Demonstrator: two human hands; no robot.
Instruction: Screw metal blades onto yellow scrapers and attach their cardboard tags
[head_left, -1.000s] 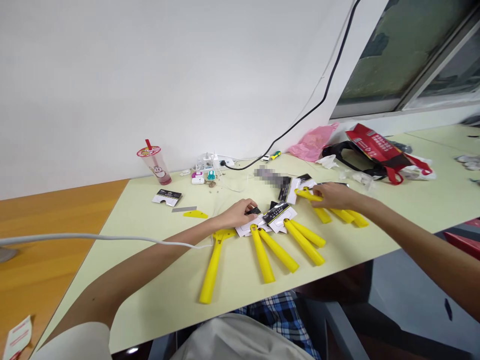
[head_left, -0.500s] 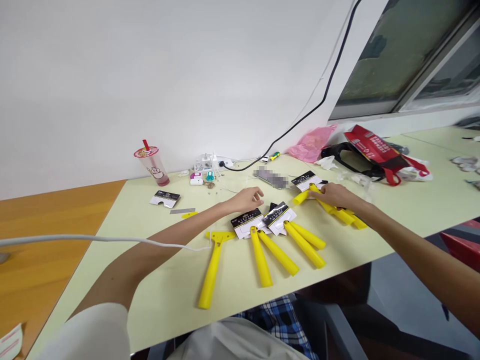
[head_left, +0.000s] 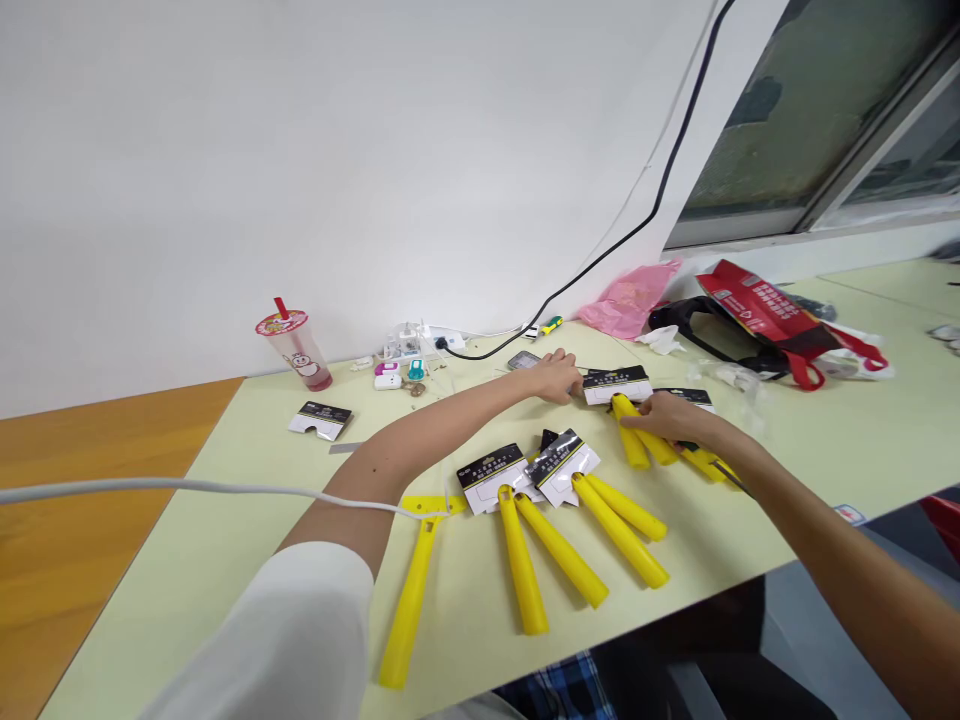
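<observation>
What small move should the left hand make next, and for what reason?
I would probably have the left hand steady the card beside it. Its fingertips are right by that card's left edge, and the right hand is at the yellow handles just in front, so the card might shift if they move.

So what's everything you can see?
Table: one, pale yellow-green, middle
Wall: one, white, back
Window: one, dark, back right
Tools: eight or more, yellow, middle and right
Cards: five or more, black and white, across table
Cup: one, clear and pink, back left
Metal strip: one, grey, left
Phone: one, grey, back middle
Power strip: one, white, back
Little things: three or more, purple, teal, white, back
Bags: two, pink and red, back right
Cables: two or more, black, white, back and left
Sleeve: one, white, front left
Left hand: one, bare, middle
Right hand: one, bare, at tools
</observation>
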